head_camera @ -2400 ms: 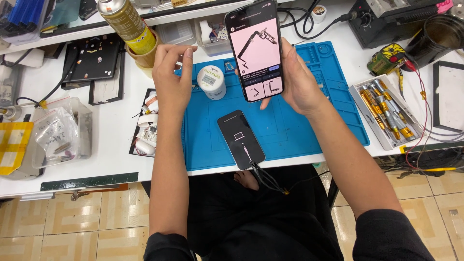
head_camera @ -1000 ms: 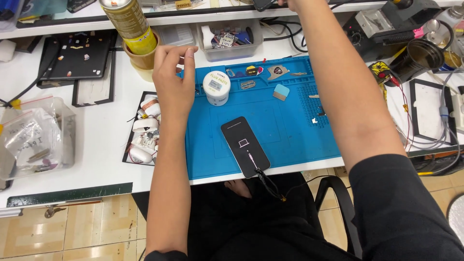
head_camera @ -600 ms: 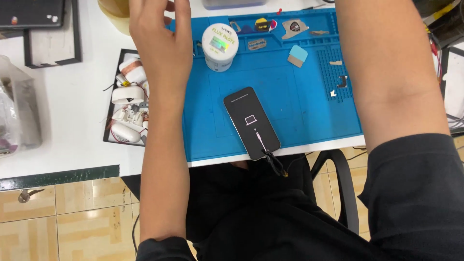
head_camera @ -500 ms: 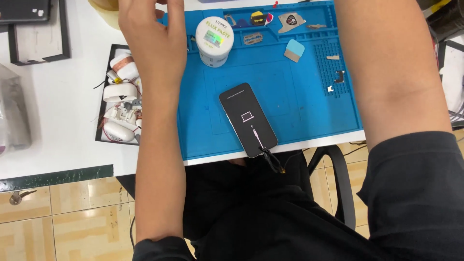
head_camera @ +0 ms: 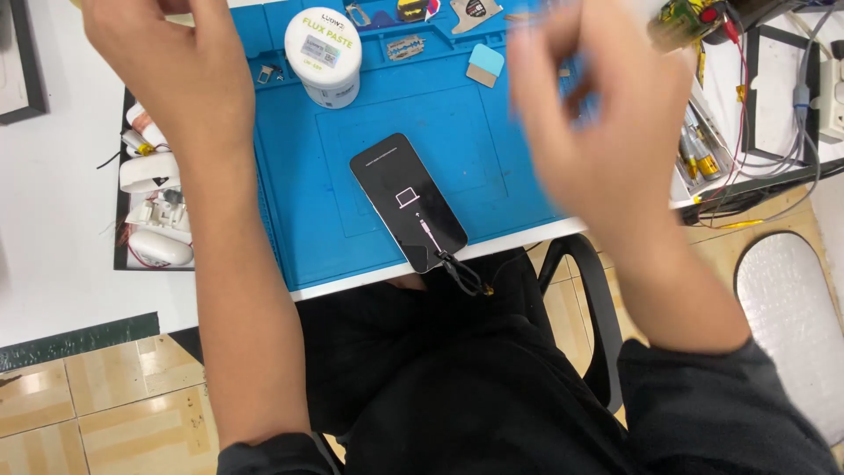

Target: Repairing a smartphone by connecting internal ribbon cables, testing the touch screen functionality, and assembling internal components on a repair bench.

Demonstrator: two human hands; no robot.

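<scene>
The black phone [head_camera: 409, 203] is lying screen-up on the blue mat [head_camera: 299, 220] at the tabletop's near edge, letting its plugged cable [head_camera: 462, 274] hang free. The left hand [head_camera: 171, 70] is hovering beside the white jar [head_camera: 323, 44], fingers loosely apart, holding nothing. The right hand [head_camera: 598, 132], blurred and with its grip empty and open, is now lower and no longer holding up the second phone seen earlier.

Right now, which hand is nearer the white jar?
Left. The left hand sits just left of the white jar; the blurred right hand is farther off to its right.
</scene>
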